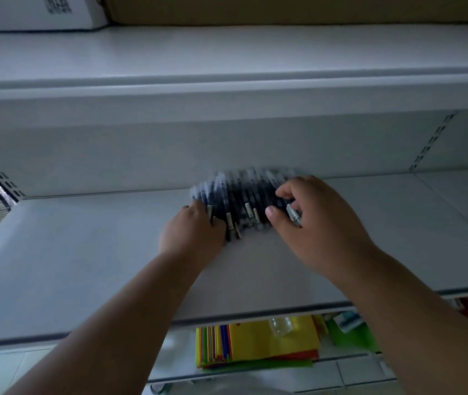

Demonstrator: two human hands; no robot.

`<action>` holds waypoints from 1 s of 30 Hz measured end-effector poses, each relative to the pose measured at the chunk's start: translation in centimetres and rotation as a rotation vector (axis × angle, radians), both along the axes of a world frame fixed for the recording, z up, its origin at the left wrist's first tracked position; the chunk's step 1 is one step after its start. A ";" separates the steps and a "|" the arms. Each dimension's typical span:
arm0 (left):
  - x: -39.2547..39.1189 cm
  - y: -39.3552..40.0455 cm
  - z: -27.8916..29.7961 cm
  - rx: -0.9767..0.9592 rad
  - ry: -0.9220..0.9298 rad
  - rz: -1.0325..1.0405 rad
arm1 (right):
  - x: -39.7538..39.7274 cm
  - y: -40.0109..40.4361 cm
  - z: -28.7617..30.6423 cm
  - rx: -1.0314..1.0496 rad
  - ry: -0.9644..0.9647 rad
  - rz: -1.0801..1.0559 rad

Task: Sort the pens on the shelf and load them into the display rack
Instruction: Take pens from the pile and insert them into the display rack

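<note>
Head view, the only 1 on offer. Sorting step in hand, by the look of it: a blurred pile of dark pens [241, 201] lying fanned on the white shelf [84, 266], up against the back panel, at about 12 o'clock from both wrists. No display rack anywhere in sight, so loading judged not yet begun.

Left hand [192, 232] at 9 o'clock of the pile, fingers curled in against the pens' near ends and pressing them; whether actually wrapped round any, hard to tell through the blur. Right hand [312, 220] at 3 o'clock of the pile, thumb and fingers half closed, pinching 1 pen with a pale clip [294, 215] at its near end, other fingertips resting on the heap.

Next move, as a judgement: lift that pinched pen clear without dragging neighbours, left hand bracing the rest.

Coloured folders [255, 346] on the shelf below, at 6 o'clock.
</note>
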State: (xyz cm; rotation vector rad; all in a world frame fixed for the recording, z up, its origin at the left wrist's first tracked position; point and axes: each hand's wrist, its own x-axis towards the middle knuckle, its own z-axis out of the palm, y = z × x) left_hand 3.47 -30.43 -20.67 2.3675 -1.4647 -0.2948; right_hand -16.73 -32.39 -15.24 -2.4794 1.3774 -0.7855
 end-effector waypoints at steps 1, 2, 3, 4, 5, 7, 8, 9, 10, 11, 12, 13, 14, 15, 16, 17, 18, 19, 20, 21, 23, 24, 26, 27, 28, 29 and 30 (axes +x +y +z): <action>0.2 -0.2 0.1 0.007 -0.003 0.000 | 0.0 -0.1 -0.1 0.001 0.001 -0.001; 0.2 -0.3 0.1 0.013 -0.005 -0.002 | 0.0 -0.2 -0.1 0.000 -0.001 -0.001; 0.3 -0.4 0.2 0.019 -0.004 -0.006 | 0.0 -0.4 -0.2 0.000 -0.005 0.000; 0.3 -0.4 0.2 0.018 0.004 -0.006 | 0.0 -0.5 -0.2 0.001 -0.011 0.000; 0.3 -0.3 0.3 0.005 0.020 -0.003 | 0.1 -0.7 -0.3 0.002 -0.016 0.000; 0.4 0.3 0.3 -0.064 0.053 0.019 | 0.4 -0.9 -0.4 0.005 -0.027 0.006; 0.4 0.7 0.4 -0.111 0.075 0.037 | 0.6 -1.0 -0.6 0.011 -0.029 0.012; 0.3 1.4 0.5 -0.169 0.108 0.052 | 0.8 -1.0 -0.8 0.023 -0.027 0.020; 0.2 2.1 0.3 -0.233 0.158 0.054 | 1.1 -1.1 -1.1 0.041 -0.024 0.028; 0.1 2.9 0.0 -0.295 0.226 0.042 | 1.4 -1.1 -1.4 0.063 -0.027 0.038; -0.1 3.7 -0.3 -0.359 0.333 0.029 | 1.9 -1.2 -1.7 0.084 -0.036 0.047; -0.1 4.4 -0.6 -0.426 0.477 0.021 | 2.5 -1.3 -1.9 0.104 -0.044 0.050; -0.2 5.2 -0.8 -0.496 0.634 0.026 | 3.2 -1.4 -2.1 0.126 -0.043 0.049; -0.2 5.9 -0.9 -0.554 0.784 0.042 | 3.9 -1.6 -2.4 0.151 -0.030 0.048; -0.2 6.6 -0.9 -0.599 0.902 0.048 | 4.7 -1.9 -2.7 0.178 -0.002 0.044; -0.2 7.3 -0.6 -0.631 0.967 0.045 | 5.4 -2.1 -2.9 0.199 0.036 0.036; -0.2 8.0 -0.3 -0.655 0.996 0.042 | 6.1 -2.3 -3.1 0.218 0.075 0.025; -0.3 8.7 0.2 -0.676 1.017 0.048 | 6.8 -2.4 -3.2 0.228 0.116 0.014; -0.2 9.2 0.5 -0.695 1.046 0.064 | 7.4 -2.5 -3.2 0.226 0.162 0.005; -0.1 9.7 0.8 -0.705 1.081 0.078 | 7.8 -2.5 -3.2 0.217 0.212 -0.003; 0.2 10.4 0.9 -0.702 1.119 0.095 | 8.6 -2.4 -3.1 0.197 0.295 -0.022; 0.2 10.7 0.8 -0.694 1.122 0.101 | 8.8 -2.4 -3.0 0.197 0.325 -0.030; 0.2 11.2 0.5 -0.672 1.126 0.100 | 9.3 -2.5 -2.8 0.214 0.380 -0.047; 0.2 11.4 0.4 -0.659 1.131 0.098 | 9.5 -2.5 -2.7 0.229 0.404 -0.064; 0.1 11.5 0.3 -0.646 1.139 0.098 | 9.7 -2.4 -2.6 0.246 0.421 -0.082; 0.1 11.6 0.3 -0.634 1.145 0.098 | 9.9 -2.3 -2.6 0.258 0.428 -0.099; 0.0 11.7 0.3 -0.624 1.144 0.099 | 10.1 -2.1 -2.6 0.266 0.425 -0.110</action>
